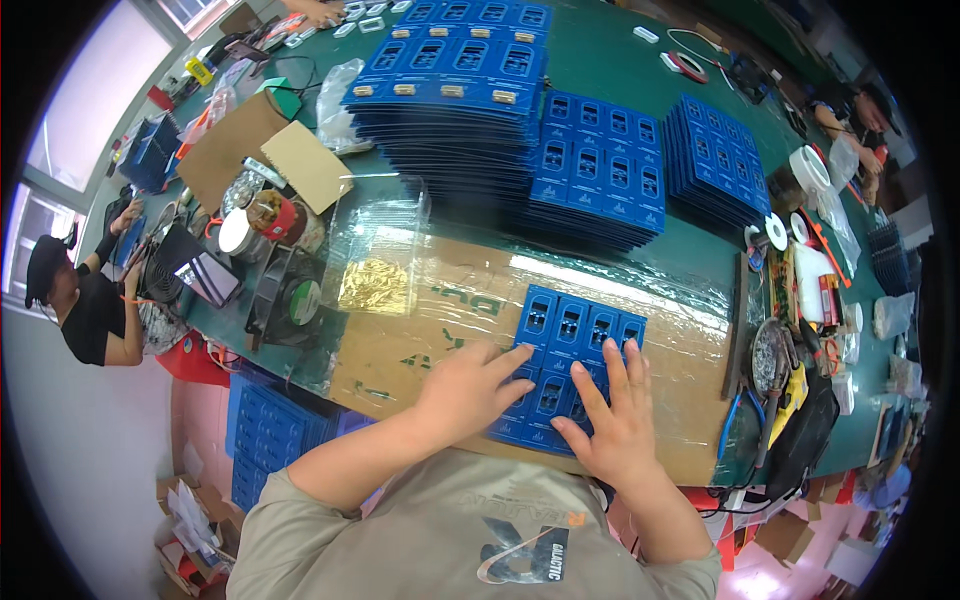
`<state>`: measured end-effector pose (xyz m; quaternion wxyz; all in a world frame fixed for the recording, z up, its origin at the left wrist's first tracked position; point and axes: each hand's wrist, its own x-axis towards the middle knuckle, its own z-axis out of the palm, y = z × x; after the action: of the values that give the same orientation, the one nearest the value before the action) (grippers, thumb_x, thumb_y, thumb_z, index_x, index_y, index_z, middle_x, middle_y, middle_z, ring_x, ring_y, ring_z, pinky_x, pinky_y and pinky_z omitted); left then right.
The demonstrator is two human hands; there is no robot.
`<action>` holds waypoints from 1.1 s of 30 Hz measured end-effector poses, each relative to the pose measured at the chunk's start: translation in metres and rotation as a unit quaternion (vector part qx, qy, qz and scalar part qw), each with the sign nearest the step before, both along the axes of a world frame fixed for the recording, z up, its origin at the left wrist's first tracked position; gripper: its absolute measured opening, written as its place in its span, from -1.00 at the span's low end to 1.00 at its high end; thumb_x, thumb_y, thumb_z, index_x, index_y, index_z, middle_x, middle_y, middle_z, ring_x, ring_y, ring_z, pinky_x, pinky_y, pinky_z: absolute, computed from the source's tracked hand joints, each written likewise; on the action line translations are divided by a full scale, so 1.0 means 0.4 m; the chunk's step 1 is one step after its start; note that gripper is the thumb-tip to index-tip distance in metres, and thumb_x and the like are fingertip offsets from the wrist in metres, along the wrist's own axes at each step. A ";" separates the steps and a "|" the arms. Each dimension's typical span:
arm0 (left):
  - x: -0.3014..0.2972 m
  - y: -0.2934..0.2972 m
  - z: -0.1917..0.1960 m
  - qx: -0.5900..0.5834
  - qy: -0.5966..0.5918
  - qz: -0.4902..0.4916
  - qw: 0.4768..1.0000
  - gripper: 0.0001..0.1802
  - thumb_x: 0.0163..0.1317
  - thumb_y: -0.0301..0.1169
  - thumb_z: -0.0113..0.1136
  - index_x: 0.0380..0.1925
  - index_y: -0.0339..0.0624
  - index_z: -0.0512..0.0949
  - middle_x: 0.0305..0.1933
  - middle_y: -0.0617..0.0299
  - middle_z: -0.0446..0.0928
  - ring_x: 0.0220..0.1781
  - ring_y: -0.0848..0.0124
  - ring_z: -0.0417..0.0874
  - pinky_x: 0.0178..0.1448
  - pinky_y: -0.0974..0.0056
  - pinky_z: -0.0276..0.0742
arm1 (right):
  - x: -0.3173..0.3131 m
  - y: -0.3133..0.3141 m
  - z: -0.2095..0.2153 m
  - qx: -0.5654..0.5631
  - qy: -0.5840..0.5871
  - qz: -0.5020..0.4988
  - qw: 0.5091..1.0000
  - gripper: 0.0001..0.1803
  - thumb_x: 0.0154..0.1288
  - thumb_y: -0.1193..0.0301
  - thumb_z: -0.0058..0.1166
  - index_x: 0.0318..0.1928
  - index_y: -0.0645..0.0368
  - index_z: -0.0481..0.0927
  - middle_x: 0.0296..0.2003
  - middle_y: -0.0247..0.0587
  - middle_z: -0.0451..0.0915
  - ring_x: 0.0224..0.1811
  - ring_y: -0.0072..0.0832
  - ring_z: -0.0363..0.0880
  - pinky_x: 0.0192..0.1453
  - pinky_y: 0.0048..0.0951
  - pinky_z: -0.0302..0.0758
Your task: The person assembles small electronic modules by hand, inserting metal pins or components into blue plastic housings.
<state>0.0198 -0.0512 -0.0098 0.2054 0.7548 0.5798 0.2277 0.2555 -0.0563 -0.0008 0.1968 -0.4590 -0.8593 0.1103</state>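
A blue circuit board panel point(562, 347), made of repeated small boards with dark openings, lies flat on a cardboard sheet point(400, 350) in front of me. My left hand point(465, 390) rests at the panel's left side, two fingers apart and touching its surface. On the panel's right half lies my right hand point(618, 420), its fingers spread and stretched out. Just beyond the left hand is a clear plastic bag point(378, 285) of small gold-coloured parts. Behind the panel rise a tall stack of blue panels point(450, 110) with metal-coloured parts on top, and a lower stack point(598, 170).
Another panel stack point(715, 160) stands farther right. A soldering iron, a yellow-handled tool point(788, 405), blue pliers point(735, 425) and solder spools point(776, 232) crowd the right. At left are a small fan point(295, 300), a jar point(275, 215) and a phone point(205, 270). Other people work around the table.
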 end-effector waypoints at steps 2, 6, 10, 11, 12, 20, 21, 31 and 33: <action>0.000 0.000 0.006 -0.029 0.003 0.003 1.000 -0.54 0.16 -0.15 0.35 0.07 0.04 0.60 -0.25 0.14 0.58 -0.23 0.16 0.66 -0.18 0.14 0.62 | -0.016 0.009 0.001 -0.014 -0.025 0.012 1.000 -0.21 0.08 0.07 0.36 0.34 -0.09 0.44 0.46 0.09 0.12 0.52 0.20 -0.03 0.46 0.32 0.01; -0.006 0.005 -0.013 0.006 0.000 0.008 1.000 -0.54 0.15 -0.13 0.35 0.07 0.05 0.61 -0.18 0.12 0.61 -0.16 0.12 0.67 -0.13 0.10 0.64 | -0.029 0.017 -0.008 -0.077 -0.112 0.024 0.990 -0.19 0.10 -0.03 0.30 0.36 -0.11 0.41 0.48 0.06 0.10 0.55 0.17 -0.11 0.51 0.31 -0.18; -0.011 0.006 -0.022 0.029 -0.025 -0.009 0.999 -0.53 0.20 -0.09 0.28 0.08 0.01 0.60 -0.23 0.02 0.59 -0.19 0.06 0.67 -0.16 0.06 0.60 | -0.032 0.020 -0.005 -0.079 -0.121 0.024 0.989 -0.20 0.12 -0.03 0.28 0.36 -0.08 0.41 0.46 0.06 0.12 0.54 0.17 -0.09 0.52 0.31 -0.22; -0.013 0.004 -0.015 -0.003 -0.005 -0.012 1.000 -0.53 0.18 -0.10 0.30 0.07 0.02 0.61 -0.19 0.07 0.60 -0.17 0.08 0.67 -0.13 0.07 0.61 | -0.035 0.015 -0.004 -0.072 -0.122 0.026 0.990 -0.22 0.11 -0.02 0.28 0.34 -0.06 0.43 0.43 0.07 0.17 0.52 0.18 -0.06 0.51 0.32 -0.18; -0.014 0.003 -0.009 -0.035 0.014 -0.015 0.999 -0.53 0.16 -0.11 0.32 0.06 0.04 0.61 -0.15 0.11 0.62 -0.14 0.10 0.67 -0.11 0.08 0.62 | -0.036 0.016 -0.001 -0.064 -0.123 0.035 0.990 -0.22 0.11 -0.02 0.28 0.34 -0.06 0.43 0.43 0.07 0.17 0.52 0.18 -0.06 0.51 0.32 -0.18; -0.016 -0.023 -0.019 0.015 0.009 -0.018 1.000 -0.56 0.18 -0.10 0.29 0.04 0.03 0.61 -0.22 0.13 0.58 -0.17 0.13 0.67 -0.12 0.09 0.61 | -0.077 0.049 0.010 -0.022 -0.095 0.035 0.995 -0.22 0.10 -0.03 0.30 0.31 -0.04 0.45 0.42 0.09 0.20 0.50 0.20 0.00 0.47 0.37 -0.11; -0.017 -0.021 -0.020 0.019 0.007 -0.015 1.000 -0.56 0.18 -0.10 0.28 0.04 0.04 0.61 -0.23 0.14 0.57 -0.18 0.13 0.67 -0.12 0.09 0.61 | -0.084 0.056 0.008 -0.020 -0.112 0.033 0.993 -0.22 0.11 -0.03 0.30 0.32 -0.04 0.45 0.43 0.09 0.18 0.51 0.19 -0.01 0.48 0.36 -0.12; -0.009 0.015 -0.005 0.021 0.001 -0.023 1.000 -0.55 0.12 -0.15 0.34 0.01 -0.03 0.60 -0.20 0.10 0.62 -0.21 0.09 0.69 -0.16 0.07 0.62 | -0.079 0.087 -0.015 -0.042 -0.120 0.016 0.992 -0.23 0.15 -0.06 0.23 0.36 -0.10 0.41 0.45 0.03 0.16 0.53 0.12 -0.01 0.50 0.32 -0.15; -0.015 0.016 -0.015 0.040 0.003 -0.028 0.999 -0.55 0.12 -0.15 0.34 0.00 -0.03 0.60 -0.21 0.10 0.62 -0.21 0.10 0.69 -0.16 0.07 0.62 | -0.087 0.091 -0.013 -0.034 -0.123 0.025 0.992 -0.23 0.14 -0.06 0.23 0.35 -0.10 0.42 0.44 0.03 0.17 0.52 0.13 0.00 0.50 0.32 -0.14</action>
<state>0.0138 -0.0447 -0.0156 0.1798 0.7788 0.5497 0.2427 0.2207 -0.0201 -0.0060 0.0709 -0.4542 -0.8838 0.0874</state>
